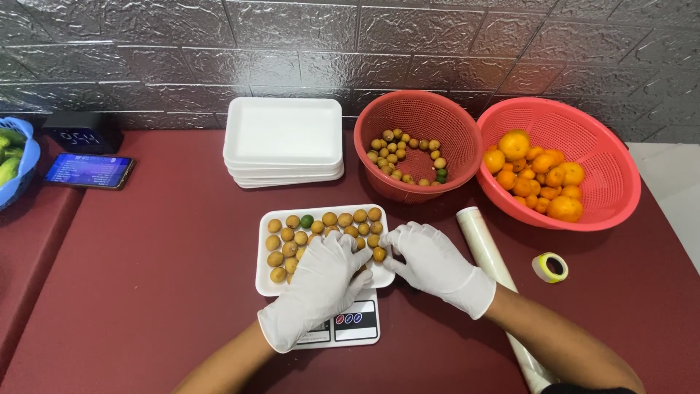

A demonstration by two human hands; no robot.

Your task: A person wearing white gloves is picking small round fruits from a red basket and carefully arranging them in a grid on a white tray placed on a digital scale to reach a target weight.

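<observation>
A white foam tray [263, 268] full of small brown round fruits [331, 219], plus one green one [307, 221], rests on a small kitchen scale [355, 325]. My left hand [318, 286], in a white glove, lies flat over the tray's near right part, fingers spread on the fruits. My right hand [436, 265], also gloved, touches the tray's right edge, its fingertips at a brown fruit [379, 254]. Whether those fingers pinch that fruit is unclear.
A stack of white foam trays [283, 140] sits behind. A red basket [415, 117] holds more brown fruits; a second red basket [605, 175] holds oranges. A cling-film roll [483, 244], tape roll [550, 267], phone [89, 171], black clock [82, 133] and blue basket [26, 162] lie around.
</observation>
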